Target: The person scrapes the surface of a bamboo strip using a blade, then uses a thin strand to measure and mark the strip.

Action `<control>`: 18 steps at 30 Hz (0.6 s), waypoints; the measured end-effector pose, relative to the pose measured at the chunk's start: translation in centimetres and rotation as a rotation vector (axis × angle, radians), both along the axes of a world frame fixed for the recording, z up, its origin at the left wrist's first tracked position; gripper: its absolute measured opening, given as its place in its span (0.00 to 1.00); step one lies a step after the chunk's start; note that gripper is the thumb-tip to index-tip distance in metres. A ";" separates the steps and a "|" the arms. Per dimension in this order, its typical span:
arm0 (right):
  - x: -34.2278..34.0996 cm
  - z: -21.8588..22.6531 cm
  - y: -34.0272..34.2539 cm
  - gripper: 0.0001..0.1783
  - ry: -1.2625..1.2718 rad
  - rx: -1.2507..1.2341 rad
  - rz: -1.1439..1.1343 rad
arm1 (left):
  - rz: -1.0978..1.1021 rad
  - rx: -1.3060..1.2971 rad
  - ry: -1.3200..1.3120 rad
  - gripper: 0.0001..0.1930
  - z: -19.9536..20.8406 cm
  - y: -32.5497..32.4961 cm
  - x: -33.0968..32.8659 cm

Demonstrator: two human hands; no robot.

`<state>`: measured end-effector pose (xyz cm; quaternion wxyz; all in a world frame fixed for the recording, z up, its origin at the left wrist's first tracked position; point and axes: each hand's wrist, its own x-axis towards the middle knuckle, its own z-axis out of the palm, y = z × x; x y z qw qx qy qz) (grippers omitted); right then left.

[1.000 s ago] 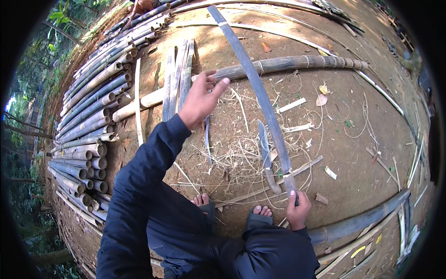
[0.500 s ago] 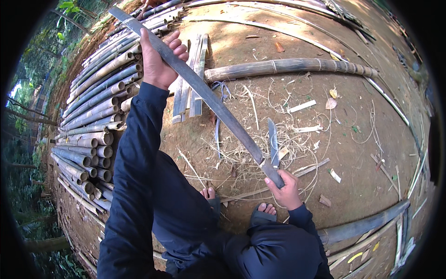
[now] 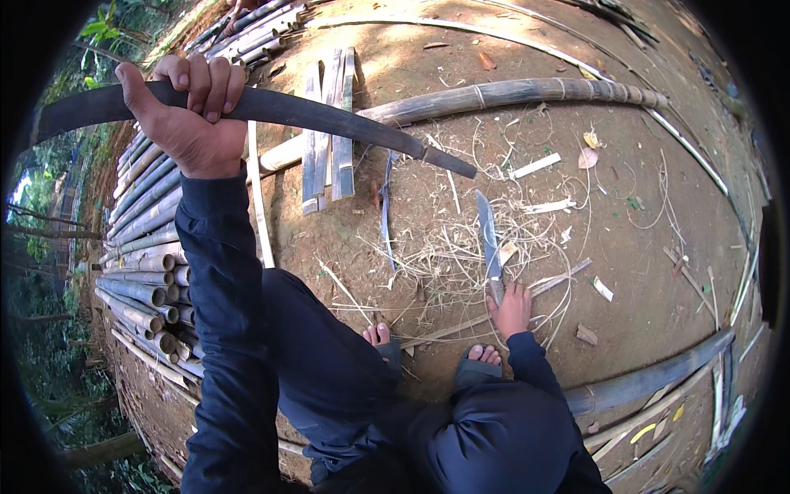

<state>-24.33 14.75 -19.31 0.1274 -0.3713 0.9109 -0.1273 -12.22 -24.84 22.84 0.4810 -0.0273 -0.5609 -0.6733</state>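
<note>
A long, dark bamboo strip with a node near its right end is held up at the upper left. My left hand has its fingers wrapped round it, with the thumb pointing up. On the ground in front of my feet lies a machete-like knife, its blade pointing away from me. My right hand reaches down and closes round its handle, which is partly hidden under the fingers. Thin pale bamboo shavings are scattered to the left of the blade and around it.
Bamboo poles are stacked on the left. One thick bamboo pole lies across the ground ahead, with split bamboo slats resting over it. Another dark pole lies at the lower right. My sandalled feet stand near the shavings.
My right hand has let go of the bamboo strip's near end and gone down to the knife handle. My left hand has raised the strip and swung it leftward, nearly level.
</note>
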 end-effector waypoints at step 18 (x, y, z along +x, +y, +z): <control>-6.5 17.6 -0.2 0.14 -0.287 -0.320 -0.307 | -0.219 0.009 -0.161 0.31 -3.1 0.5 -5.4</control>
